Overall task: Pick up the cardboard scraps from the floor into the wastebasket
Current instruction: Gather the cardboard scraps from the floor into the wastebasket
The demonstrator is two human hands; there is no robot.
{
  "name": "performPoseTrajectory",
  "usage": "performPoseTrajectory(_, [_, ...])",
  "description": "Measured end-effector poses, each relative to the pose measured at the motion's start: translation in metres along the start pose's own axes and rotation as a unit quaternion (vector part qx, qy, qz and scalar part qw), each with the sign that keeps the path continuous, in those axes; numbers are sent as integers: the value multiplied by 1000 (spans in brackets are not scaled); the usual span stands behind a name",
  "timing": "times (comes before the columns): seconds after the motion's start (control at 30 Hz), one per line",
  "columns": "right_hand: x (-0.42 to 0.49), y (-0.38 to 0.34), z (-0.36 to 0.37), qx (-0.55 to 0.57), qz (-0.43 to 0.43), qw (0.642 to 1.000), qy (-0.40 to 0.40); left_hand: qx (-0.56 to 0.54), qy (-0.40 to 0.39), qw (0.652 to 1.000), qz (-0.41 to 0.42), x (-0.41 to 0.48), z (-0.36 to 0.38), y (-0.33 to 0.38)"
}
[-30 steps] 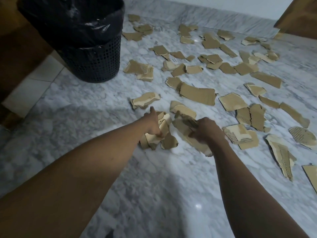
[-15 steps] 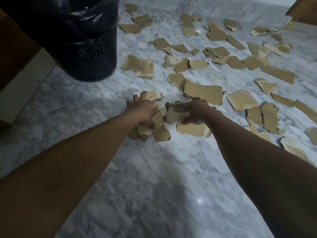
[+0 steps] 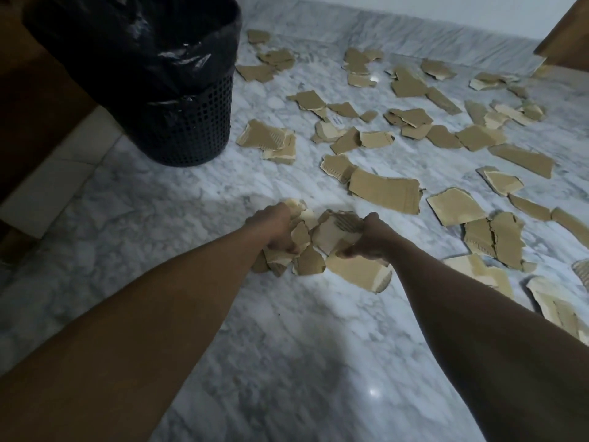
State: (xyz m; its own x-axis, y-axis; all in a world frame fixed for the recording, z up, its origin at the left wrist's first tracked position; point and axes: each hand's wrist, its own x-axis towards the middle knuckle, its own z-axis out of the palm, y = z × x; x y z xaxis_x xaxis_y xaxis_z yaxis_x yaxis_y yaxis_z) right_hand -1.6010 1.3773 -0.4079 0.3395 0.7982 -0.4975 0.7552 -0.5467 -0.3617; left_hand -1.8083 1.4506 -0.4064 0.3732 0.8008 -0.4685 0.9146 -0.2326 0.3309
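A bunch of torn brown cardboard scraps (image 3: 318,244) is pressed between my two hands just above the marble floor. My left hand (image 3: 275,226) grips the bunch's left side, and my right hand (image 3: 366,239) grips its right side. One larger pale piece (image 3: 360,272) hangs below my right hand. The black mesh wastebasket (image 3: 188,122), lined with a black plastic bag, stands at the upper left, well apart from my hands. Several more cardboard scraps (image 3: 385,193) lie scattered across the floor ahead and to the right.
The grey-white marble floor (image 3: 159,218) spreads under everything. A marble skirting runs along the far wall (image 3: 414,33). Dark wooden furniture (image 3: 38,100) stands at the left behind the wastebasket, and a wooden edge (image 3: 570,36) shows at the top right.
My hands have drawn together, gathering loose scraps into one bunch held between them. The view has shifted so the wastebasket looks closer.
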Motion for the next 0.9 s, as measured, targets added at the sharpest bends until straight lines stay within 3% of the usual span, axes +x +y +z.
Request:
performPoseTrajectory(0.1, [-17, -4, 7, -17, -22, 999, 31, -30, 48, 998, -35, -16, 12, -2])
performPoseTrajectory(0.33, [-63, -28, 31, -58, -38, 993, 95, -150, 75, 985, -51, -66, 23, -20])
performPoseTrajectory(0.43, [-76, -60, 22, -1, -73, 991, 110, -161, 115, 979, -44, -82, -20, -25])
performPoseTrajectory(0.57, [-89, -137, -34, 129, -151, 962, 185, -180, 238, 954, -39, -108, -142, -31])
performPoseTrajectory(0.63, [-99, -187, -69, 216, -185, 934, 217, -291, 307, 905, -46, -124, -209, -33])
performPoseTrajectory(0.77, [-113, -284, -122, 375, -232, 862, 250, -549, 402, 733, 2, -142, -290, -42])
performPoseTrajectory(0.83, [-111, -324, -137, 414, -250, 837, 255, -589, 444, 675, 20, -142, -308, -51])
performPoseTrajectory(0.9, [-106, -358, -143, 436, -261, 824, 252, -607, 468, 642, 23, -132, -317, -68])
